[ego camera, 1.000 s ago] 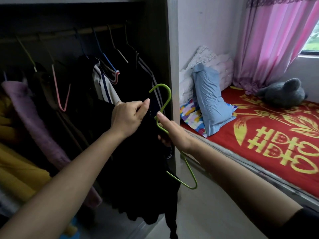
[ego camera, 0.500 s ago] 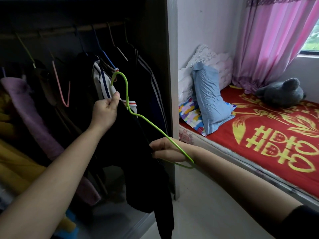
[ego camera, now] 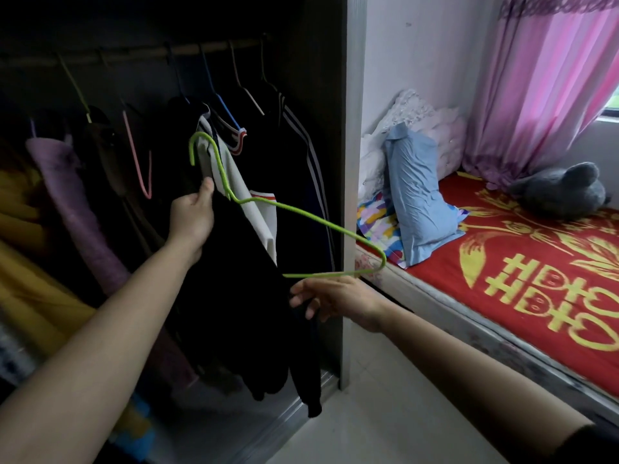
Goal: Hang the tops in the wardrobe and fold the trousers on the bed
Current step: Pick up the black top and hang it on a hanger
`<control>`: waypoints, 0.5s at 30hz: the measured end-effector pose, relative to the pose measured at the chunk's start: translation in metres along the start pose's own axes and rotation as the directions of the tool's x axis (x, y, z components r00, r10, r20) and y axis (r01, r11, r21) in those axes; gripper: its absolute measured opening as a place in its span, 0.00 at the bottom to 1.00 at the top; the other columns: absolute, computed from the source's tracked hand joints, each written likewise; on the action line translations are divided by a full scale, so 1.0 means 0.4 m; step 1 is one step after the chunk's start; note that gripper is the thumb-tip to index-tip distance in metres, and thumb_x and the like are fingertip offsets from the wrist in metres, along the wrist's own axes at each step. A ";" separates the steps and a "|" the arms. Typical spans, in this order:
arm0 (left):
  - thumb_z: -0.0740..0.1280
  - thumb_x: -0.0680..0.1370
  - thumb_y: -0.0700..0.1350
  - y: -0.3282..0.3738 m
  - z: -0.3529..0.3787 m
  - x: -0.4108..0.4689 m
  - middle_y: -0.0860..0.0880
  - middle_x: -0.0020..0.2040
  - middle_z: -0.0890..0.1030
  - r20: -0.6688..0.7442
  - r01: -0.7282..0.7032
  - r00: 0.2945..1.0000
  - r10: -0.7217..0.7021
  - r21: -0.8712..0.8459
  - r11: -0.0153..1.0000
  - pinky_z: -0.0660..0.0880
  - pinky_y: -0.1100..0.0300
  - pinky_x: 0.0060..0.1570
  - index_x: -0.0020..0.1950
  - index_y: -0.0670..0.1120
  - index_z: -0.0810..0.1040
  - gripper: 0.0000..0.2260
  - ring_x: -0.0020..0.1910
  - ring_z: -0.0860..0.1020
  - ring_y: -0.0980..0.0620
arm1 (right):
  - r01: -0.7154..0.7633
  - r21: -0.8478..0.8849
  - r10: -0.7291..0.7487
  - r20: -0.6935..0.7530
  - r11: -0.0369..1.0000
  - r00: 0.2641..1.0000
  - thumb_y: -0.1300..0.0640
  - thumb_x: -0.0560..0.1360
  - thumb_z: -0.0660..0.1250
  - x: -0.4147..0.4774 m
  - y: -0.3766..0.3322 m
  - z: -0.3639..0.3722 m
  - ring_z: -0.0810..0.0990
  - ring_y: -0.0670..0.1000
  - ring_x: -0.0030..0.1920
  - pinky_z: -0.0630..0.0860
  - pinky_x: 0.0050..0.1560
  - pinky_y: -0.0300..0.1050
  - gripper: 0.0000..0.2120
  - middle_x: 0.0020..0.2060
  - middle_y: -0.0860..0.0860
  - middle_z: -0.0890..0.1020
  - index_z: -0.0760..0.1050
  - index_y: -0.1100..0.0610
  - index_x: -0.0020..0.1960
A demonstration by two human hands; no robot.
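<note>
Wardrobe (ego camera: 326, 95): open, dark inside, standing left of the bed with its side panel just beside the bed end.
Rail (ego camera: 134, 55): runs across the top of the wardrobe and carries several wire hangers with garments, among them a white top (ego camera: 234, 172) with a striped collar, a purple garment (ego camera: 67, 185) and an empty pink hanger (ego camera: 142, 175).
Green hanger (ego camera: 301, 213): held in front of the hung clothes, tilted, hook up and left, below the rail and apart from it.
Black top (ego camera: 241, 283): draped from the green hanger, hanging down in front of the wardrobe opening, clear of the floor.
Left hand (ego camera: 192, 217): grips the black top just beside the hanger neck, thumb raised.
Right hand (ego camera: 335, 296): just under the hanger's lower bar, fingers loosely curled at the top's edge; whether they pinch the cloth cannot be told.
Bed (ego camera: 452, 274): red cover with yellow print; a blue pillow (ego camera: 418, 195) leans at the head end, a grey plush toy (ego camera: 562, 192) lies near the curtain.
Curtain (ego camera: 542, 78): pink, hanging down to the bed.
Floor (ego camera: 385, 413): pale tiles.
</note>
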State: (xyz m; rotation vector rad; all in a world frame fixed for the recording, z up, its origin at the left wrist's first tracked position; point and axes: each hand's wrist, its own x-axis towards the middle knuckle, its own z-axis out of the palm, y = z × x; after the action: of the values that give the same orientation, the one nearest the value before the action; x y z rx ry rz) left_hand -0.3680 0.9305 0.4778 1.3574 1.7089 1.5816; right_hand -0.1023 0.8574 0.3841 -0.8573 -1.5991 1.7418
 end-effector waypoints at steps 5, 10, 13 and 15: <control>0.58 0.79 0.65 0.023 0.004 0.003 0.55 0.18 0.65 -0.042 -0.050 0.998 0.054 0.109 0.993 0.62 0.56 0.28 0.21 0.48 0.67 0.31 0.22 0.65 0.54 | 0.283 -0.430 -0.347 -0.076 0.857 0.935 0.64 0.81 0.62 0.001 0.004 0.054 0.82 0.57 0.48 0.80 0.51 0.54 0.17 0.58 0.54 0.81 0.73 0.59 0.70; 0.53 0.73 0.76 0.064 0.033 -0.028 0.54 0.18 0.63 0.004 -0.124 0.992 0.128 0.265 0.956 0.62 0.56 0.28 0.22 0.49 0.64 0.34 0.22 0.65 0.50 | 0.357 -0.585 -0.508 -0.111 0.728 0.854 0.61 0.79 0.67 0.046 0.021 0.107 0.78 0.47 0.47 0.77 0.51 0.44 0.19 0.58 0.55 0.76 0.72 0.59 0.69; 0.53 0.69 0.79 0.080 0.038 -0.041 0.54 0.20 0.60 0.027 -0.146 0.989 0.144 0.290 0.946 0.60 0.58 0.27 0.25 0.49 0.59 0.34 0.22 0.62 0.52 | 0.262 -0.496 -0.464 -0.344 0.828 0.816 0.55 0.78 0.69 0.058 0.055 0.096 0.78 0.47 0.43 0.79 0.48 0.54 0.14 0.51 0.51 0.78 0.71 0.55 0.61; 0.55 0.68 0.80 0.088 0.033 -0.047 0.54 0.22 0.60 0.065 -0.167 0.986 0.154 0.312 0.935 0.59 0.58 0.27 0.27 0.49 0.58 0.34 0.23 0.63 0.52 | 0.240 -0.447 -0.454 -0.467 0.862 0.759 0.49 0.77 0.69 0.063 0.066 0.083 0.79 0.48 0.40 0.79 0.45 0.57 0.20 0.46 0.48 0.78 0.66 0.48 0.64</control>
State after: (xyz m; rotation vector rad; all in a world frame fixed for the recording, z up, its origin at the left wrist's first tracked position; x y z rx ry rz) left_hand -0.3367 0.9160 0.5018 1.7103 1.9323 1.3926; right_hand -0.1442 0.8555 0.3582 -1.0355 -1.5513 0.8190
